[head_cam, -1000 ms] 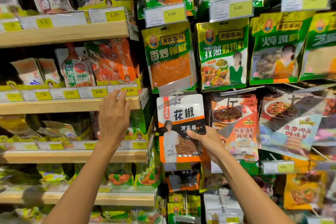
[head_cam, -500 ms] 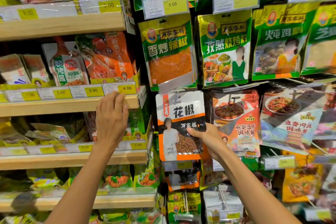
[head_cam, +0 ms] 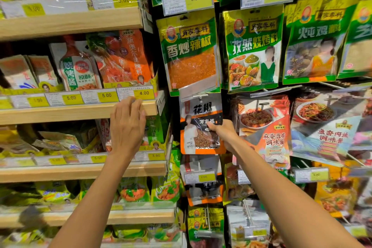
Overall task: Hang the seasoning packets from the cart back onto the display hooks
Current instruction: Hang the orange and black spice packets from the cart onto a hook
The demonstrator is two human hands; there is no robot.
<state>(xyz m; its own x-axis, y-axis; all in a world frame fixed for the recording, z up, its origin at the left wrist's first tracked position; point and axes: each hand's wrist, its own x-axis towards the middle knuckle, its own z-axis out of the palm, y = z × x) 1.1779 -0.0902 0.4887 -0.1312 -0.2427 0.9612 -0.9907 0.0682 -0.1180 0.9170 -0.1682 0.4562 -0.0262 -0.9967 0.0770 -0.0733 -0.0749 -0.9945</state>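
Right hand (head_cam: 222, 134) pinches the orange-and-white packet (head_cam: 201, 125) at its right edge. Left hand (head_cam: 126, 125), fingers loosely extended, rests on the wooden shelf (head_cam: 60, 113) edge.

The seasoning packet (head_cam: 201, 127) is white on top with black characters, orange-bordered with a black panel, the green packet (head_cam: 189, 52) above it shows yellow trim and orange-red powder, and yellow price tags (head_cam: 144, 93) line the pale wooden shelf's (head_cam: 60, 113) front edge.
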